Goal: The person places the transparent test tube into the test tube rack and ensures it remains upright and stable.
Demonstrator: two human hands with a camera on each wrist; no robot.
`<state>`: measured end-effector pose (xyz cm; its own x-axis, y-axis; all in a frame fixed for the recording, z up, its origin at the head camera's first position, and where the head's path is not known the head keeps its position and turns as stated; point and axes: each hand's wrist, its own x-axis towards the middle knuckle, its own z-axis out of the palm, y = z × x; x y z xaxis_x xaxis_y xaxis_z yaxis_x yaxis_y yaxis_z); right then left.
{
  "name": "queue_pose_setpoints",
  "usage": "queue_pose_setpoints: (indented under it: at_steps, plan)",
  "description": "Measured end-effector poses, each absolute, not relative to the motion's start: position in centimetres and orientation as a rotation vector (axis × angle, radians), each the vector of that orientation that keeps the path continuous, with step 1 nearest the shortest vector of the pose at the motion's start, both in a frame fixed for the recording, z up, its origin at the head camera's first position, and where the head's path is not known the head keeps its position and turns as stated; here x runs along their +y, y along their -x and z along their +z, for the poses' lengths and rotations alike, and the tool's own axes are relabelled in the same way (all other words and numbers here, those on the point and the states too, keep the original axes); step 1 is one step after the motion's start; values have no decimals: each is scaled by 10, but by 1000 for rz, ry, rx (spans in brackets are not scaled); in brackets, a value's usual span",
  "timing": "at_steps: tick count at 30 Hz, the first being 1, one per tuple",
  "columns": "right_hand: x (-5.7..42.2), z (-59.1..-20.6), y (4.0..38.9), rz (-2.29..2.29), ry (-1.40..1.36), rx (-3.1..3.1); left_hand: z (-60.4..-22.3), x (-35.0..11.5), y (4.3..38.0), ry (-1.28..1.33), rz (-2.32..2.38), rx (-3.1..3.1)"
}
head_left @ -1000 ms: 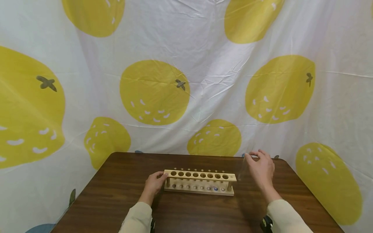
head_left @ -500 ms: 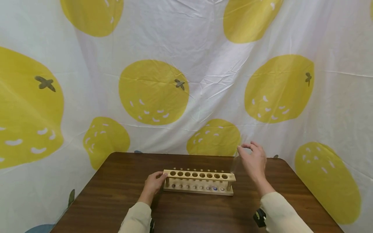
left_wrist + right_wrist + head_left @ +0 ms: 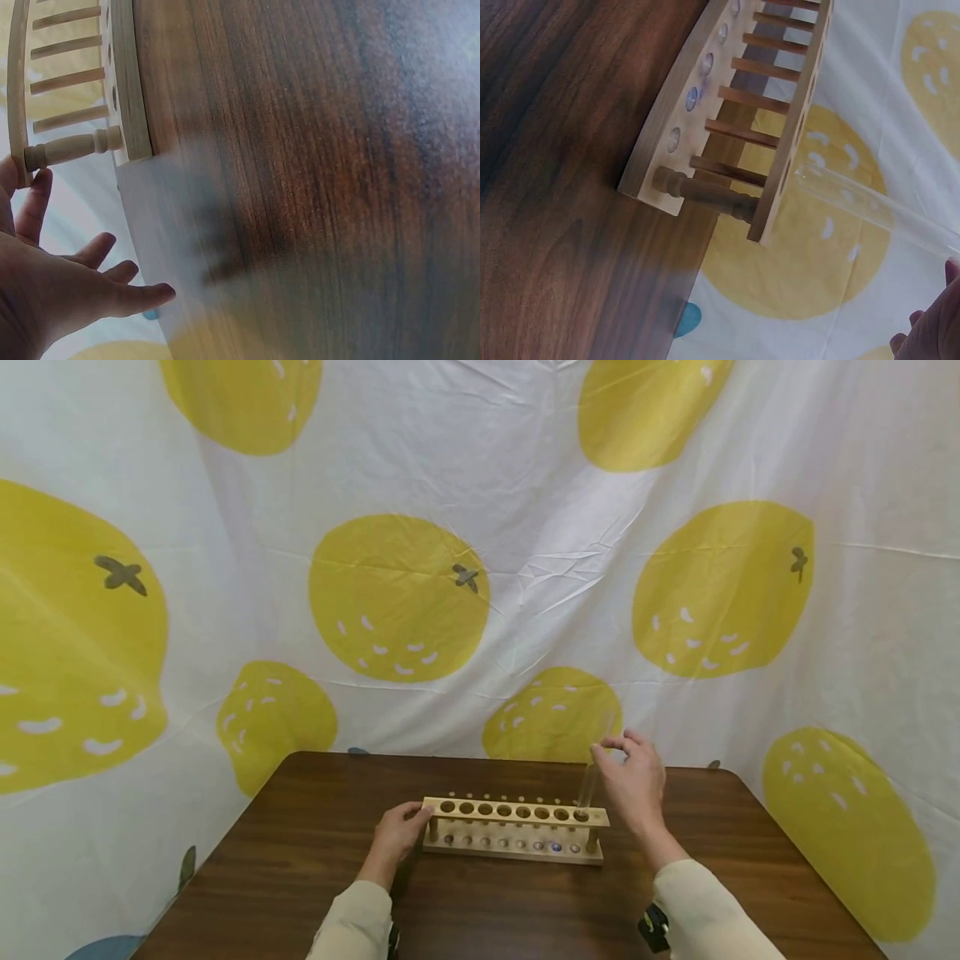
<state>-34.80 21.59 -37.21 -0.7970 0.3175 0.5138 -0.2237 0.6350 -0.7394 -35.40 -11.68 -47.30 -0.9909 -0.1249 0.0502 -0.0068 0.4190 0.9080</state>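
A wooden test tube rack (image 3: 513,821) stands on the table, with a row of round holes in its top board and pegs behind. My left hand (image 3: 397,835) pinches the left end of that top board; in the left wrist view its other fingers (image 3: 135,298) are spread. Between thumb and fingertips, my right hand (image 3: 633,781) holds a clear glass test tube (image 3: 587,789), tilted. The tube's rounded lower end is at the rightmost hole. In the right wrist view the tube (image 3: 877,206) appears just above the board; whether it has entered, I cannot tell.
Glassy round spots, one of them blue (image 3: 556,847), lie along the rack's base. The dark wooden table (image 3: 300,877) ends at a white cloth (image 3: 540,485) printed with lemons. A black device (image 3: 654,928) sits at the right wrist.
My right hand has moved left with the test tube, bringing its lower end from beside the rack to the rightmost hole. The left hand and rack have stayed in place.
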Motion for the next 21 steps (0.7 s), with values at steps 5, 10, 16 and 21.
queue_pose_setpoints:
  at_steps: [5,10,16,21]
  plan:
    - [216,-378,348,1095,68,-2258,-473,-116,354,-134,-1629,-2554]
    - [217,-384,347,1075,50,-2282,-472,-116,355,-131,-1614,-2548]
    - [218,-391,346,1068,-4,-2346,-473,-117,355,-127,-1609,-2541]
    - [218,-397,345,1064,-25,-2382,-472,-117,354,-111,-1592,-2541]
